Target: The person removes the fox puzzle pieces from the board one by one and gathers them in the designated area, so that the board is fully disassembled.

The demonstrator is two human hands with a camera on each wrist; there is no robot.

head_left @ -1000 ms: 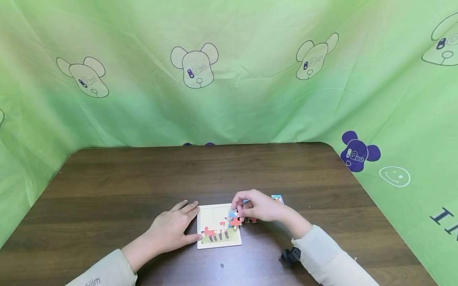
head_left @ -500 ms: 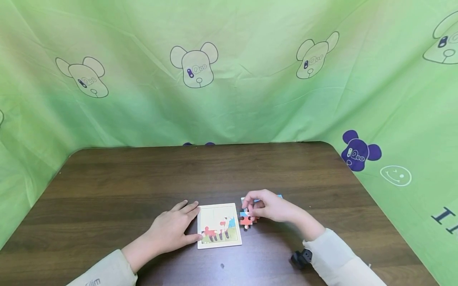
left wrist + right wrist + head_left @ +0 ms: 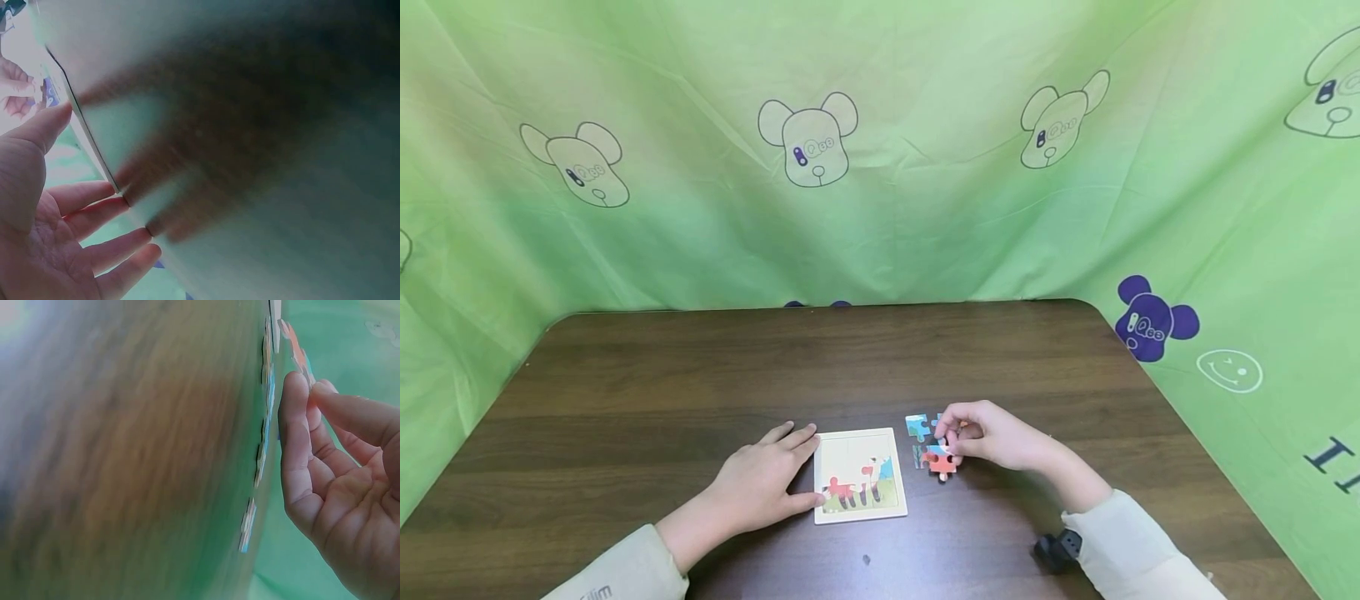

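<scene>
My left hand (image 3: 767,479) lies on the table with its fingers straight, and its thumb touches the left edge of a pale square puzzle board (image 3: 850,518). Pieces with red, white, green and blue parts of an animal picture fill the board's lower part; its upper part shows bare cream. Right of the board, my right hand (image 3: 996,433) pinches a red and blue puzzle piece (image 3: 942,462) between thumb and forefinger. In the right wrist view this piece (image 3: 297,347) is held above the table. Loose puzzle pieces (image 3: 917,427) lie beneath and beside that hand, some of them hidden by it.
The brown wooden table (image 3: 700,375) extends beyond both hands to a green printed curtain (image 3: 887,233) at the back and sides. A black device (image 3: 1058,550) sits at the right wrist. A small dark spot (image 3: 866,560) marks the table in front of the board.
My right hand has moved right, carrying the red and blue puzzle piece from over the board's right edge to above the loose pieces. The left hand and board have stayed put.
</scene>
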